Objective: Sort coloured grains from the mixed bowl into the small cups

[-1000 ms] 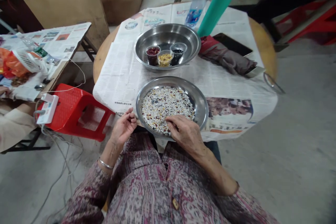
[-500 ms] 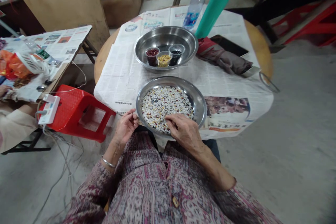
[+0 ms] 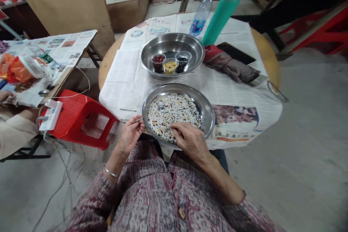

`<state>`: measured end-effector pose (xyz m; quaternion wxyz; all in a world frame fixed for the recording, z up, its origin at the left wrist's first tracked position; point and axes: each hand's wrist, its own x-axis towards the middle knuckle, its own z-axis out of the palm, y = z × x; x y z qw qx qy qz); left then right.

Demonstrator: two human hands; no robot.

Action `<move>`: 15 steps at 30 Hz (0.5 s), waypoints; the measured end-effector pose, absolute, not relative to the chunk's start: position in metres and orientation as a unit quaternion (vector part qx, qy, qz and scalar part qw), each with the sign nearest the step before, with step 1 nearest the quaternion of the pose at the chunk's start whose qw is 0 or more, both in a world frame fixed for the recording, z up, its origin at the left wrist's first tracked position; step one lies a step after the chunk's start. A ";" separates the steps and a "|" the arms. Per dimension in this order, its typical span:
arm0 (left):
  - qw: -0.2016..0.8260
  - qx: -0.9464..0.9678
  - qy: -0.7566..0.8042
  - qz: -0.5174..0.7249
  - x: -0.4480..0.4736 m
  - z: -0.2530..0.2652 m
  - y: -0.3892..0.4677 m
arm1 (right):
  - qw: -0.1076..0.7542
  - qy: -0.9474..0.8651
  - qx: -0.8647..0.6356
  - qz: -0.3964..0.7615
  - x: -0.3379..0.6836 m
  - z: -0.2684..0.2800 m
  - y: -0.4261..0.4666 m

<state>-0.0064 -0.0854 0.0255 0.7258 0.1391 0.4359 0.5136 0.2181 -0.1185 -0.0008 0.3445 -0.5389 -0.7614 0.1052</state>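
A steel basin (image 3: 209,110) close to my body holds a spread of small white grains (image 3: 174,107) mixed with red, yellow and dark pieces. Over its near edge, my right hand (image 3: 191,139) is closed in a pinch, fingertips down at the grains. My left hand (image 3: 132,132) is beside the left rim, thumb and fingers drawn together; a thin line shows at its fingertips, too small to name. Behind stands a second steel basin (image 3: 197,58) with three clear cups inside: one of dark red pieces (image 3: 158,63), one of yellow pieces (image 3: 170,66), one of black pieces (image 3: 183,61).
Newspaper (image 3: 122,76) covers the round table. A water bottle (image 3: 201,12), a tall teal bottle (image 3: 227,9), a folded umbrella (image 3: 231,64) and a dark phone-like slab (image 3: 236,52) lie or stand at the back right. A red stool (image 3: 81,119) with a power strip (image 3: 50,115) is left, near another person's arm.
The view has tilted slightly, so the table sits lower in the picture. My left fingers have drawn closer together; my right hand stays pinched at the grains.
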 end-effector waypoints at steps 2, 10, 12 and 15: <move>0.724 0.136 0.437 0.515 -0.007 0.028 -0.086 | 0.346 -0.761 -0.539 0.105 0.218 -0.002 -0.119; 0.740 0.096 0.398 0.534 -0.002 0.049 -0.091 | 0.360 -0.762 -0.530 0.097 0.220 -0.006 -0.120; 0.754 0.106 0.380 0.525 0.000 0.055 -0.092 | 0.361 -0.762 -0.529 0.094 0.219 -0.005 -0.120; 0.770 0.132 0.365 0.506 0.003 0.061 -0.091 | 0.356 -0.762 -0.533 0.093 0.219 -0.004 -0.120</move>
